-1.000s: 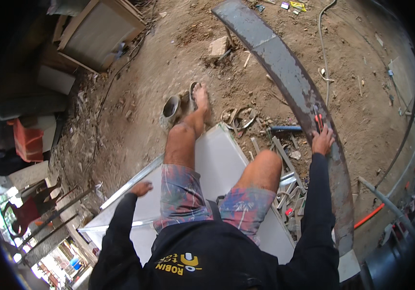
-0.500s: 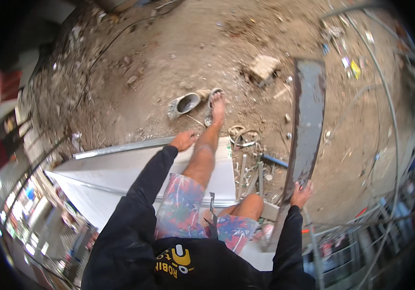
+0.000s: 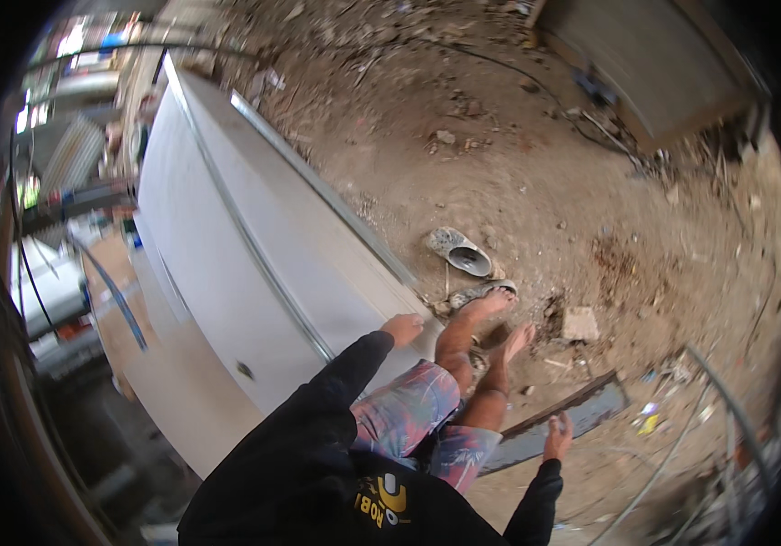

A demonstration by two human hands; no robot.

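My left hand [image 3: 403, 328] is over the near end of a large white panel [image 3: 254, 209], close to its edge. The fingers of that hand are blurred and foreshortened, so their closure is unclear. My right hand [image 3: 558, 437] hovers above a worn grey plank [image 3: 581, 414], its fingers loosely bent and apart with nothing between them. Metal strips [image 3: 317, 187] run along the panel. Both of my bare legs extend forward; one foot rests on a dirt-caked slipper [image 3: 477, 293], the other on the dirt. Just beyond the feet sits a mud-crusted grey container [image 3: 470, 260].
A pale block [image 3: 579, 324] lies on the dirt beside my feet. Far right stands a large brown-framed board [image 3: 654, 64]. A black cable [image 3: 508, 65] crosses the ground. At right are a grey pipe [image 3: 727, 391] and a yellow scrap [image 3: 649, 424]. Brown boards [image 3: 195, 382] lie left.
My view has swung to the left, showing more of the white panel. My right hand has come off the grey plank. My second foot now shows beside the first.
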